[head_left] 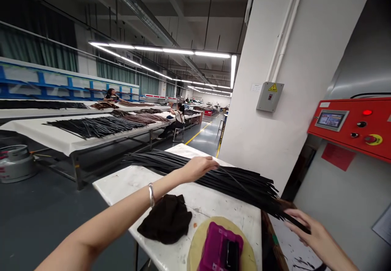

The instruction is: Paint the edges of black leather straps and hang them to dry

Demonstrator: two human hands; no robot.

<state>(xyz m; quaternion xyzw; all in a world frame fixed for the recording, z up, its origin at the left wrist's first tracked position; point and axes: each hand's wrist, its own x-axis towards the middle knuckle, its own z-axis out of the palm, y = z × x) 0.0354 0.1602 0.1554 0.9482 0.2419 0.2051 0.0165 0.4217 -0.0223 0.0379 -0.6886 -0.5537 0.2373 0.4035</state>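
Note:
A bundle of long, flat black strips (244,180) lies across the white-topped table (128,181). My left hand (200,168), with a silver bangle on its wrist, is over the middle of the bundle, its fingers pinched on a thin black strip. At the bundle's right end my right hand (311,230) is closed around the end of a black strip (296,223), thumb and fingers on either side. A dark crumpled cloth (166,219) lies below my left forearm. Nearer to me a purple case (215,246) with a black piece on it rests on a yellowish round pad (195,238).
A red control panel (345,128) with a screen and buttons is on the right, beside a white pillar (250,132). Long tables at left carry dark strips (91,126). Two people sit there. A metal canister (16,163) stands on the floor.

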